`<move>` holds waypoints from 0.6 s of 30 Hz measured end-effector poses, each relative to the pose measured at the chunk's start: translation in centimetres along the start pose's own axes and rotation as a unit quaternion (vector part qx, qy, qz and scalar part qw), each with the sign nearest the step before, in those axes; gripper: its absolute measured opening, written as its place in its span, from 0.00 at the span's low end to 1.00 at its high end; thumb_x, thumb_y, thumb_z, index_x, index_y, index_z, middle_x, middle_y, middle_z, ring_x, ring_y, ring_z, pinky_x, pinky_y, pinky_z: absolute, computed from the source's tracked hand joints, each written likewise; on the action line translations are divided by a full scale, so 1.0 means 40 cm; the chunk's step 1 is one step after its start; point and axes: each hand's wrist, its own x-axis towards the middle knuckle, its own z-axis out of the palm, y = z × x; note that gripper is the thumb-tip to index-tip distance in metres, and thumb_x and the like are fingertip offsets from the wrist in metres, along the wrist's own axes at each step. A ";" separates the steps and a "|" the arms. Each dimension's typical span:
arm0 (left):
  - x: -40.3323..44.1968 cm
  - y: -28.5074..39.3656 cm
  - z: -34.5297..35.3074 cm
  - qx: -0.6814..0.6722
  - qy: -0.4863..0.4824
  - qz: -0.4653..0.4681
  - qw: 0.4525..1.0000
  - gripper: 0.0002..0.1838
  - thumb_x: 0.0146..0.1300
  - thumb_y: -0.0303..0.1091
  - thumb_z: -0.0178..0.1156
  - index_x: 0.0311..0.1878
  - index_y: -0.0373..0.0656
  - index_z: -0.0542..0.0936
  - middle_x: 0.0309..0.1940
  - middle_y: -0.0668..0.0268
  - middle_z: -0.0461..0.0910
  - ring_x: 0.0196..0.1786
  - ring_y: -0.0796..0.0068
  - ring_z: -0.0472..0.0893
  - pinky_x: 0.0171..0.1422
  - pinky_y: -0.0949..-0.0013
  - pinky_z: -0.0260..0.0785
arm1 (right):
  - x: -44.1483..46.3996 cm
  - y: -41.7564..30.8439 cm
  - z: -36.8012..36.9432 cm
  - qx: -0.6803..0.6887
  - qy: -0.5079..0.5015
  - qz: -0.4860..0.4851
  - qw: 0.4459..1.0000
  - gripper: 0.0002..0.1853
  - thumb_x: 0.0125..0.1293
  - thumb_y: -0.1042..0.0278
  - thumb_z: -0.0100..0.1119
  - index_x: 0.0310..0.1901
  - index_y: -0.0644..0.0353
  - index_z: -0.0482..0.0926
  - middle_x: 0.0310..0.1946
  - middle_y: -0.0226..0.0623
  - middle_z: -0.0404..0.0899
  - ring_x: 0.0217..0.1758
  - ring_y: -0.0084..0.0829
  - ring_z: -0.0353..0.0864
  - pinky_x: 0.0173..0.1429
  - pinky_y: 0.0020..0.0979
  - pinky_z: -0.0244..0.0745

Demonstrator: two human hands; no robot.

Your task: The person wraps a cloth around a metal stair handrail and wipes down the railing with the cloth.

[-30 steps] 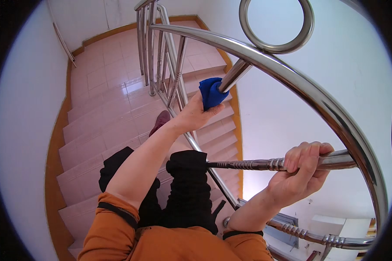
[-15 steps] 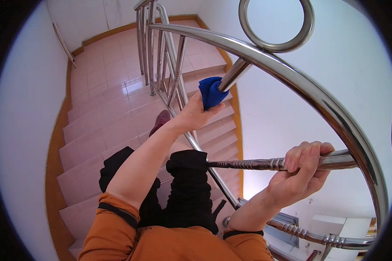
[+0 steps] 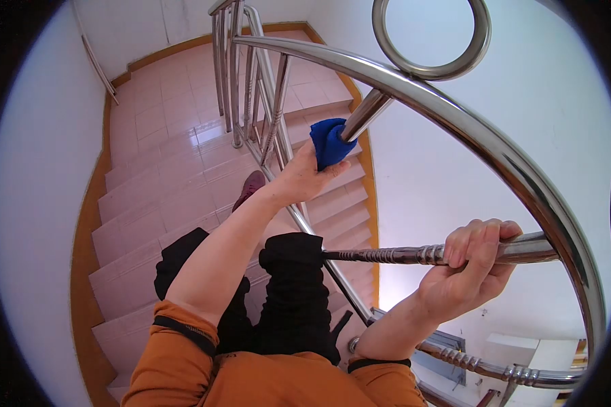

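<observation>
A blue cloth [image 3: 330,144] is wrapped around a shiny metal baluster [image 3: 366,115] just below the curved handrail [image 3: 455,112]. My left hand [image 3: 309,176] is closed on that cloth from the near side; its fingers are partly hidden behind it. Lower and to the right, my right hand [image 3: 474,261] has its fingers wrapped around another baluster [image 3: 387,256], which has a ribbed section, close to where it meets the handrail.
Pink tiled stairs [image 3: 149,230] lead down to a landing [image 3: 183,81]. A large metal ring [image 3: 480,41] sits on top of the handrail. White walls [image 3: 34,203] flank the stairs. My foot in a maroon shoe [image 3: 252,186] rests on a step.
</observation>
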 end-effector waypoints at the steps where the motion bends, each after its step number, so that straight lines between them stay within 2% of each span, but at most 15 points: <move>1: 0.000 -0.001 0.000 0.002 -0.002 -0.007 1.000 0.25 0.64 0.42 0.62 0.58 0.41 0.68 0.43 0.70 0.72 0.46 0.79 0.67 0.55 0.71 0.64 | 0.000 0.000 -0.001 -0.001 -0.001 0.001 1.000 0.07 0.67 0.76 0.51 0.45 0.64 0.69 0.21 0.25 0.61 0.17 0.12 0.52 0.20 0.17 0.47; 3: 0.000 0.004 -0.001 0.003 -0.005 -0.013 1.000 0.25 0.64 0.43 0.62 0.58 0.41 0.68 0.42 0.71 0.73 0.45 0.79 0.67 0.54 0.71 0.64 | 0.000 -0.002 0.001 -0.002 0.005 0.006 1.000 0.07 0.67 0.76 0.52 0.45 0.64 0.69 0.21 0.24 0.61 0.17 0.12 0.52 0.20 0.17 0.47; 5: 0.001 0.014 -0.005 -0.005 -0.017 -0.060 0.998 0.27 0.63 0.36 0.63 0.61 0.43 0.65 0.50 0.59 0.74 0.51 0.68 0.71 0.58 0.66 0.64 | -0.001 -0.003 0.003 -0.003 0.010 0.011 1.000 0.07 0.67 0.76 0.52 0.45 0.64 0.69 0.21 0.24 0.61 0.17 0.13 0.52 0.20 0.17 0.47; 12: 0.004 0.000 -0.004 0.008 -0.017 -0.041 0.999 0.27 0.62 0.37 0.64 0.61 0.41 0.65 0.49 0.58 0.75 0.51 0.66 0.73 0.58 0.65 0.65 | 0.000 -0.001 0.002 0.003 0.011 0.008 1.000 0.07 0.67 0.77 0.52 0.45 0.64 0.69 0.21 0.24 0.61 0.17 0.13 0.52 0.20 0.17 0.46; 15: 0.007 -0.014 -0.002 0.021 -0.019 -0.069 0.997 0.28 0.62 0.38 0.64 0.61 0.41 0.65 0.48 0.57 0.75 0.50 0.65 0.73 0.58 0.65 0.65 | 0.001 0.003 0.000 0.007 0.007 0.008 1.000 0.07 0.67 0.77 0.52 0.45 0.64 0.69 0.21 0.24 0.61 0.17 0.13 0.52 0.20 0.18 0.46; 18: 0.013 -0.022 0.001 0.006 -0.015 -0.034 0.999 0.28 0.61 0.39 0.65 0.61 0.41 0.65 0.48 0.56 0.75 0.49 0.65 0.74 0.57 0.65 0.66 | 0.003 0.012 -0.002 0.006 0.008 0.009 1.000 0.07 0.66 0.77 0.52 0.45 0.64 0.69 0.21 0.24 0.61 0.17 0.13 0.52 0.20 0.18 0.46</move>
